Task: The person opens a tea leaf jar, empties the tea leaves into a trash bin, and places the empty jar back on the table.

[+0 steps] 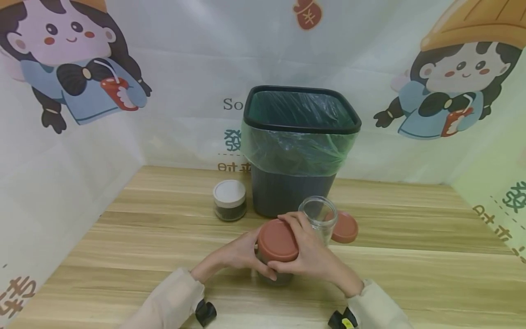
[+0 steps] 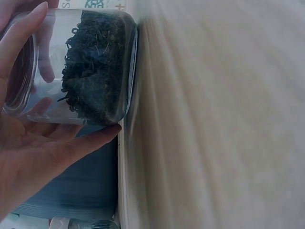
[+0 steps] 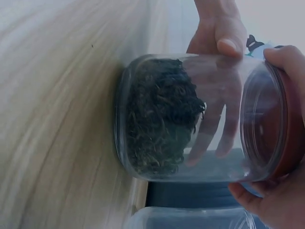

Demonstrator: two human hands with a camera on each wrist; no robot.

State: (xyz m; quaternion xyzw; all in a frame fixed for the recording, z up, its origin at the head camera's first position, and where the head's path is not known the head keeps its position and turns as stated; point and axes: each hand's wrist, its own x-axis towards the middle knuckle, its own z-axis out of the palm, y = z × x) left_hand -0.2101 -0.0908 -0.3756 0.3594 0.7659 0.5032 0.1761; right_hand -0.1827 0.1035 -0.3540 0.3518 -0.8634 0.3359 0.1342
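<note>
A clear glass jar (image 2: 95,67) stands upright on the wooden table, its lower part filled with dark, curled dried leaves that look like loose tea. A reddish-brown lid (image 1: 278,241) sits on its mouth. My left hand (image 1: 242,251) grips the jar's body from the left, thumb in front and fingers behind the glass. From the right, my right hand (image 1: 310,251) grips the lid at its edge, with thumb and fingers spread around it. Just behind the right hand is an uncovered glass jar (image 1: 318,214), partly hidden by that hand.
A second reddish lid (image 1: 346,228) lies flat beside the uncovered jar. Farther left stands a short jar (image 1: 230,201) with a white lid and dark contents. Behind them rises a dark bin (image 1: 287,192) with a green plastic liner. A printed cloth (image 1: 185,91) hangs along the table's back edge.
</note>
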